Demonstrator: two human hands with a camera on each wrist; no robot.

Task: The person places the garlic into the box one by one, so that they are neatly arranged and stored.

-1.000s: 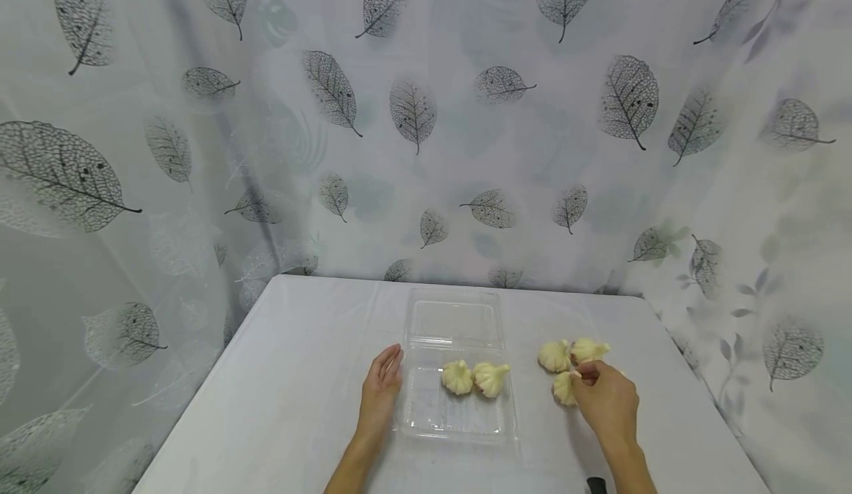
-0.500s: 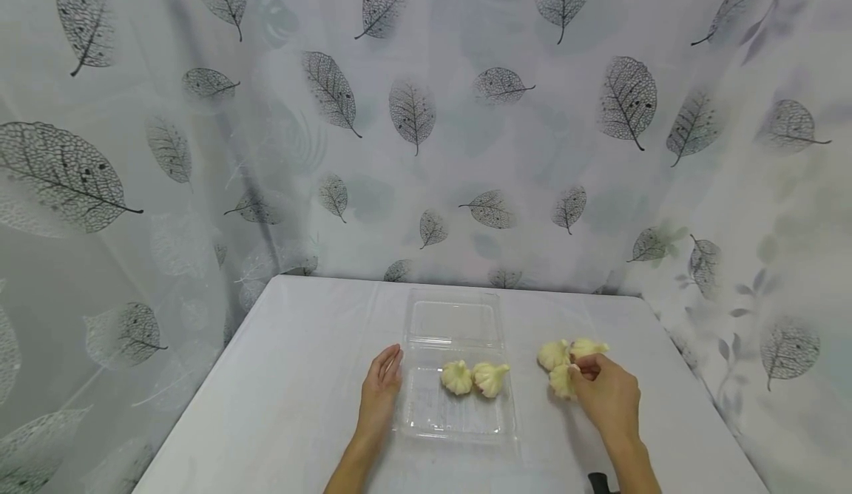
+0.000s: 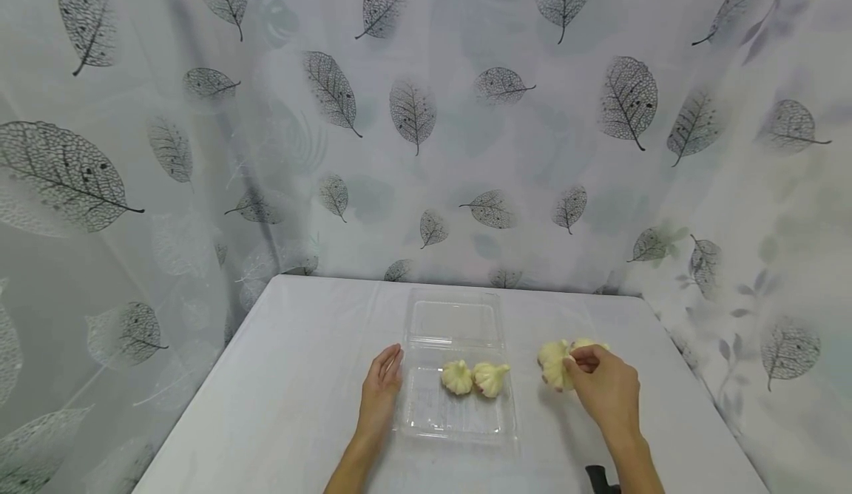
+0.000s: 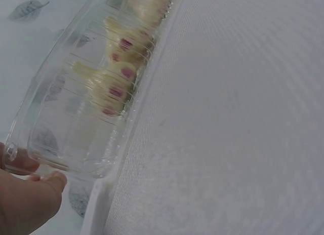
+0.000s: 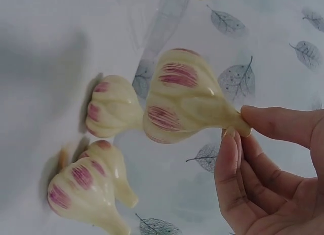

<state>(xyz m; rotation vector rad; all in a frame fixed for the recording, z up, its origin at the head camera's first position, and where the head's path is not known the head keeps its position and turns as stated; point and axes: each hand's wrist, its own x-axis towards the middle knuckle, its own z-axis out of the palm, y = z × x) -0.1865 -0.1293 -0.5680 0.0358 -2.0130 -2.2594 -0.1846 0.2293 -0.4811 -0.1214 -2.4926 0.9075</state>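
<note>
The right hand (image 3: 609,398) has its thumb and fingers clamped on the stem of a garlic bulb (image 5: 177,101), which seems raised above the right part of the desk (image 3: 286,383), close by three loose bulbs (image 5: 114,106). From those fingers the garlic bulb lies left, its long axis running stem to round end roughly toward the open clear box (image 3: 439,424), where two other bulbs (image 3: 457,378) sit in the near half. The right hand is nearer to it (the left hand (image 3: 381,387) lies at the box's left wall, fingers loosely extended and apparently touching it)

Six garlic bulbs (image 3: 489,381), two hands (image 3: 382,390), one clear container (image 3: 452,421)
</note>
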